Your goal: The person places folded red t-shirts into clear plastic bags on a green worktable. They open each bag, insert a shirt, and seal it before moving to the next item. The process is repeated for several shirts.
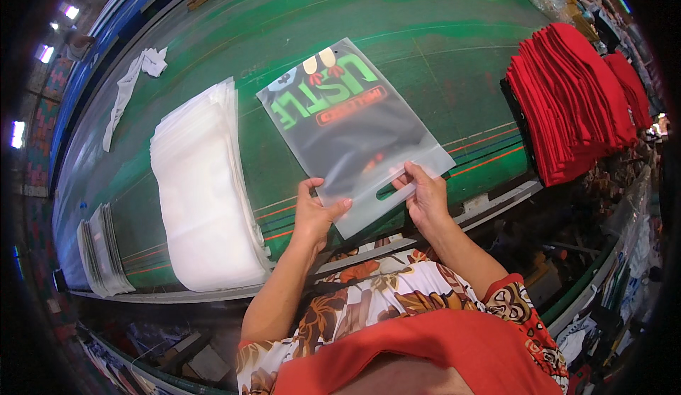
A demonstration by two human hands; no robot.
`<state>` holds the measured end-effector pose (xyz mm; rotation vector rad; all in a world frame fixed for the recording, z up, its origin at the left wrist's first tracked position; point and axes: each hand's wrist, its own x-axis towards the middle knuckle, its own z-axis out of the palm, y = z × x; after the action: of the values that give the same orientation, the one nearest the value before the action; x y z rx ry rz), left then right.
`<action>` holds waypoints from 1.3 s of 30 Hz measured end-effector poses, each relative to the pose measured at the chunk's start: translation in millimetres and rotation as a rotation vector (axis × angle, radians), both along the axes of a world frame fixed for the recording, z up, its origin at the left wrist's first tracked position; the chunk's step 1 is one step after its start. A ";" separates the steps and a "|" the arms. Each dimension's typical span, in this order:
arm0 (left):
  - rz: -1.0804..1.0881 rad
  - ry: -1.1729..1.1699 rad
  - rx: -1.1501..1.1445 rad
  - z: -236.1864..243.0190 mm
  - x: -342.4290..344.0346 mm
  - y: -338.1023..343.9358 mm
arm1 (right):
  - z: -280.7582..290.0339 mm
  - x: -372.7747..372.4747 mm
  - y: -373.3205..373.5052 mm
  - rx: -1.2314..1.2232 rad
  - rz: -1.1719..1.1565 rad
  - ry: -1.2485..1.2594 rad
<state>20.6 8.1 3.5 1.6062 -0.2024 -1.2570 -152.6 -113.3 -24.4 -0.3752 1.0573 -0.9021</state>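
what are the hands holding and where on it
Both hands hold the frosted plastic bag with a dark garment inside, at its handle end: left hand on the corner, right hand beside the cut-out handle.

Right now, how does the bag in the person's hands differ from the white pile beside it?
The held bag is single and filled with a dark printed garment; the white pile is many bags that look empty. The held bag is gripped by the left hand and right hand; the pile lies untouched. Both are frosted plastic.
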 end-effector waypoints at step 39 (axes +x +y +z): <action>-0.098 -0.214 0.020 -7.7 16.0 10.9 | -1.2 -21.0 -29.4 -0.116 0.005 0.078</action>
<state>36.6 19.0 -4.2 1.7668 -0.4077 -1.1619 -173.6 -142.7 -25.5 -0.5132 1.0776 -0.9527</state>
